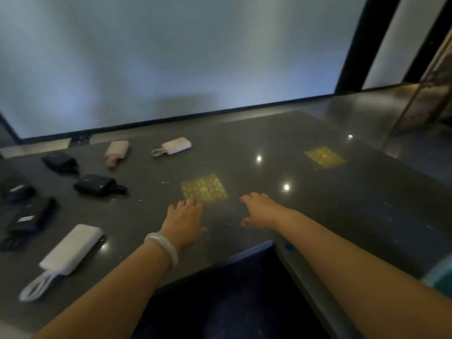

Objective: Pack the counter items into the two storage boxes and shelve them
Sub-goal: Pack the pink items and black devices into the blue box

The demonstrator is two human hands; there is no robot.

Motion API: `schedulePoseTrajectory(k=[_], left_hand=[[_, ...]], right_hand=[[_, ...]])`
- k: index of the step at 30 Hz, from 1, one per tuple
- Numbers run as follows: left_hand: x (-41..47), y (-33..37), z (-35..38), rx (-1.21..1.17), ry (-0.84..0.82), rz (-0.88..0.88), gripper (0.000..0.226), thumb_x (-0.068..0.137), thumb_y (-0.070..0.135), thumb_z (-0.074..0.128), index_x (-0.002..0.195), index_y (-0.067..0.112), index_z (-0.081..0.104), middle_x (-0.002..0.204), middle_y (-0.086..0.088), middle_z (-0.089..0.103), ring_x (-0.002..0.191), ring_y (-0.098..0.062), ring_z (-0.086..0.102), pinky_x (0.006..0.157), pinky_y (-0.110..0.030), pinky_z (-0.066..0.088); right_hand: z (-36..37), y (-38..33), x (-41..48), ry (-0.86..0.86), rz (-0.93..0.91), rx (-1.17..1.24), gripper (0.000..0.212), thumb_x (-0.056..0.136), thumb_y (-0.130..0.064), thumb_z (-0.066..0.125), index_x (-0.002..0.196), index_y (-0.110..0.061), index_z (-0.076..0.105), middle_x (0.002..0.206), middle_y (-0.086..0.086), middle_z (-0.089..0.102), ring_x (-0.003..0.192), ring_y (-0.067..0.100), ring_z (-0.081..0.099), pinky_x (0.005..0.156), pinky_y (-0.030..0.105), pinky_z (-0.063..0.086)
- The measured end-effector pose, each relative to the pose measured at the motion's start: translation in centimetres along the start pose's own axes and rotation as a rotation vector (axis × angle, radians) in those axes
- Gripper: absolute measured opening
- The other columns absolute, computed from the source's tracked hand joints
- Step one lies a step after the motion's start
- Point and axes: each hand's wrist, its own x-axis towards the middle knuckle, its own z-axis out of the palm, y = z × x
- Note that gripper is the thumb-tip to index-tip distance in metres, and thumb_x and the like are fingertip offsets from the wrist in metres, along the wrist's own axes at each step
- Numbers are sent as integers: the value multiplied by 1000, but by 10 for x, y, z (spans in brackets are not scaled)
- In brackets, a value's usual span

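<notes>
Both hands lie palm-down on the dark polished counter (305, 192), holding nothing. My left hand (184, 221), with a pale bangle on its wrist, sits beside my right hand (260, 209), fingers spread. Several power banks lie to the left: a large white one (73, 248) with a looped cable, two pink ones (117, 150) (176, 144) at the back, and black ones (94, 184) (60, 160) (31, 216) between them. No storage box is in view.
A big pale panel (171, 57) stands behind the counter. Two yellow grid patches of reflected light (204, 188) (324, 156) show on the countertop. The counter's near edge has a notch with dark floor (232, 302) below. A wooden frame (425, 94) stands far right.
</notes>
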Motion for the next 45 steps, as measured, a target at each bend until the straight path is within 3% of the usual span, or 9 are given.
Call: schedulePoseTrajectory(k=[8,13,21,29,33,37,40,42,45], left_hand=[[-27,-141,-5,6,9,-222,72,88,45,61,147,21,29,144,-6,35,132,-29,37,107,-45,33],[-24,-194,-8,-41,-13,-304,70,88,44,62,146,20,31,146,-7,33,132,-28,37,108,-45,34],[51,-217,-26,-111,-23,-316,70,88,42,63,147,20,32,147,-9,32,134,-30,35,109,-49,33],[143,-237,-28,-107,-95,-376,72,89,43,61,148,19,29,148,-10,31,135,-31,34,110,-50,32],[184,-256,-19,-109,-142,-419,71,89,45,61,147,19,30,147,-11,30,134,-32,33,109,-49,33],[225,-287,-7,-75,-159,-453,74,88,49,60,147,20,27,150,-12,25,137,-34,29,110,-50,32],[254,-315,0,-65,-121,-483,73,88,53,58,147,23,28,152,-12,23,138,-35,28,110,-51,29],[274,-335,7,-71,-66,-503,71,88,54,56,147,23,28,151,-11,24,136,-35,29,109,-53,31],[297,-358,17,-89,8,-519,73,90,53,54,149,25,21,154,-11,18,141,-37,20,111,-60,25]], right_hand=[[0,-133,91,-17,-169,-68,69,89,-37,66,146,-13,36,148,14,39,134,33,39,108,39,35],[1,-184,137,-48,-225,-17,72,87,-35,69,147,-14,35,150,13,37,136,29,36,111,36,33],[-29,-174,216,28,-218,-107,78,83,-41,71,147,-20,32,153,10,33,140,30,32,116,43,24],[-44,-143,330,8,-203,-25,77,69,-52,76,135,-25,46,137,6,47,121,28,50,102,44,44],[-51,-140,377,-11,-155,46,88,80,-50,72,149,-19,28,151,10,29,135,35,33,108,43,36],[-58,-146,427,-4,-89,41,94,85,-62,58,155,-22,9,161,10,3,147,36,6,118,46,13],[-55,-157,465,2,-2,123,94,82,-71,52,155,-30,8,163,4,-6,148,35,-7,115,58,6],[-54,-163,488,14,48,113,87,83,-75,45,154,-37,11,163,3,-5,148,37,-5,112,64,8],[-46,-172,509,72,59,-30,74,85,-75,37,149,-38,28,158,8,20,145,37,9,111,63,12]])
